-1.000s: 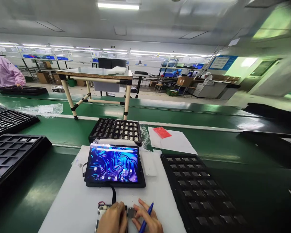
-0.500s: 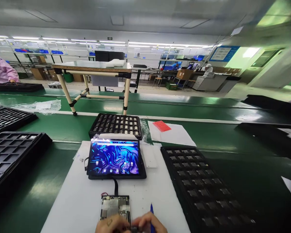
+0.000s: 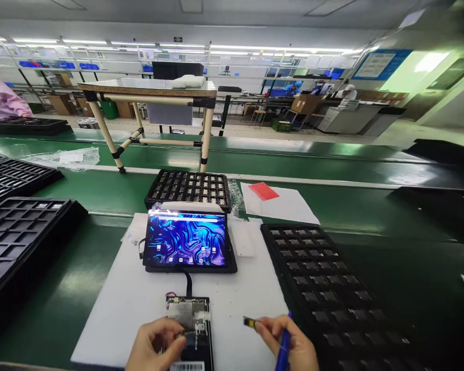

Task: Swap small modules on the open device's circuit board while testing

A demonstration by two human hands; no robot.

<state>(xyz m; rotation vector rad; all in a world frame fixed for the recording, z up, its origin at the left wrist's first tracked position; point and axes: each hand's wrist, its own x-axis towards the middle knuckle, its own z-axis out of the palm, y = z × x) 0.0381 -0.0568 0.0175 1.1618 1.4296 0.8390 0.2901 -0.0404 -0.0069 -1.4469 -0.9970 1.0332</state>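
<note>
My right hand (image 3: 294, 345) pinches a small flat black part with a yellow patch (image 3: 249, 322) between thumb and fingertip, held over the white sheet. A blue pen-shaped tool (image 3: 283, 350) is tucked in the same hand. To its left lies an opened electronic device (image 3: 189, 312), its boards and metal plates exposed and a barcode label near the bottom. My left hand (image 3: 156, 342) is closed over the device's left middle, fingertips pinched; what they grip is hidden. A black ribbon cable (image 3: 188, 284) runs from the device to a lit tablet screen (image 3: 186, 239) propped behind it.
A black tray of small parts (image 3: 317, 268) lies right of the white foam sheet (image 3: 112, 319); another parts tray (image 3: 189, 186) stands behind the tablet. Black trays (image 3: 19, 232) sit at left. A red sheet (image 3: 263, 191) rests on white paper. A person in pink (image 3: 3, 95) works far left.
My hands have drawn apart. The right moved right, carrying the small part and blue tool off the device; the left shifted left and stays at the device. The view tilted slightly down.
</note>
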